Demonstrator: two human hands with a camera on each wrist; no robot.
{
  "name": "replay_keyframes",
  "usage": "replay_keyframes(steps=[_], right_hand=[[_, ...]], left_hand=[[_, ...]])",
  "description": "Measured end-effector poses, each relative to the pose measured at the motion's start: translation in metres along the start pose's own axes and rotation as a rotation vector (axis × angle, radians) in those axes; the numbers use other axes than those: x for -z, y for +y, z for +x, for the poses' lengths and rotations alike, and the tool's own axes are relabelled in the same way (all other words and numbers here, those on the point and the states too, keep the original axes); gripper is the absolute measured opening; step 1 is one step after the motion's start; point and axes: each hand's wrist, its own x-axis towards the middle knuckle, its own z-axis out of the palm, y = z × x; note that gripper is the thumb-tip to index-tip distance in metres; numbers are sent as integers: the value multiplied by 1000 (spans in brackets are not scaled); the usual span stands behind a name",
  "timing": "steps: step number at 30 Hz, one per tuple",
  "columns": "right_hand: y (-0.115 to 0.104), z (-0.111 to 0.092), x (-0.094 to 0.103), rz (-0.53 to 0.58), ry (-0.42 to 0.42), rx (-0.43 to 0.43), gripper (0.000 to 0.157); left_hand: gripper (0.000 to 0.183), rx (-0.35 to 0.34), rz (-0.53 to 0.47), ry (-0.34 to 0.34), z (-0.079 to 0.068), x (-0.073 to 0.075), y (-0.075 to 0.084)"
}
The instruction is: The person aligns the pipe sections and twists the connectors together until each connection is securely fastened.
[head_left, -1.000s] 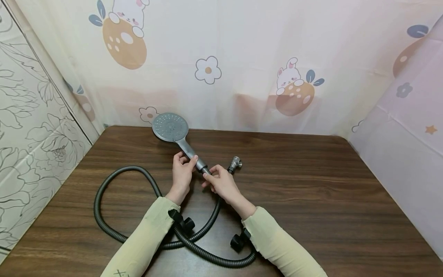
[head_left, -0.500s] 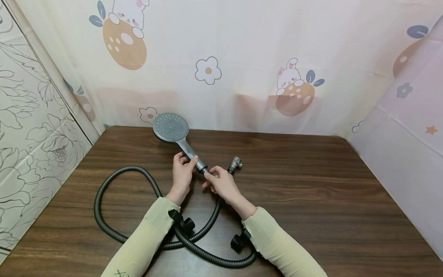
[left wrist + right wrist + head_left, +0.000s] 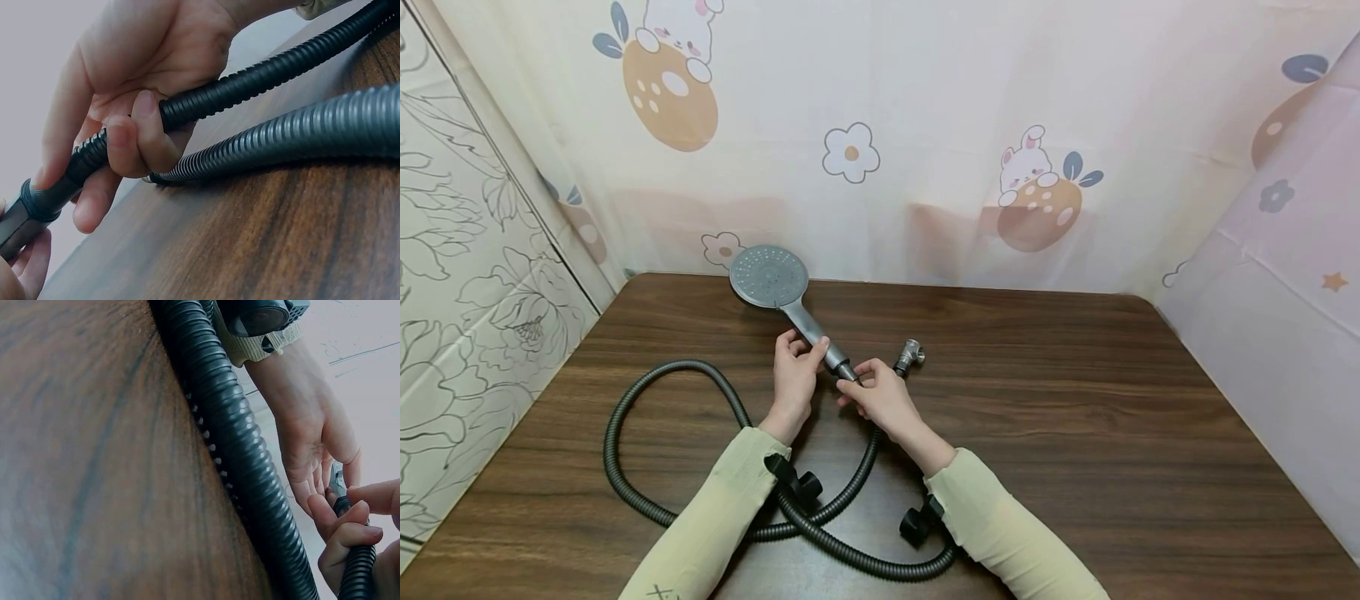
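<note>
A grey shower head (image 3: 769, 277) lies tilted over the table's far side, its round spray face up. My left hand (image 3: 793, 379) grips its handle (image 3: 814, 330) between thumb and fingers. At the handle's lower end, my right hand (image 3: 887, 404) pinches the end fitting of a black ribbed shower hose (image 3: 612, 454). In the left wrist view, the right hand's thumb and a finger are on the smooth fitting (image 3: 55, 199), while other fingers curl round the hose (image 3: 250, 82). Fitting and handle meet end to end; how far they are joined I cannot tell.
The hose loops over the brown wooden table (image 3: 1112, 433) and crosses itself under the forearms. Its other end carries a silver metal fitting (image 3: 911, 353), just beyond the right hand. A printed curtain (image 3: 925, 100) hangs behind the table's far edge.
My right thumb has shifted slightly on the hose fitting, showing more of its metal. The left hand and the shower head have stayed almost still.
</note>
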Motion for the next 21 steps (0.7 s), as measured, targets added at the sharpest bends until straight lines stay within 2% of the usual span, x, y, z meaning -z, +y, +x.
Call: replay_keyframes(steps=[10, 21], right_hand=[[2, 0, 0, -71, 50, 27, 24], [2, 2, 1, -96, 3, 38, 19]], left_hand=[[52, 6, 2, -8, -1, 0, -1], [52, 5, -14, -6, 0, 0, 1]])
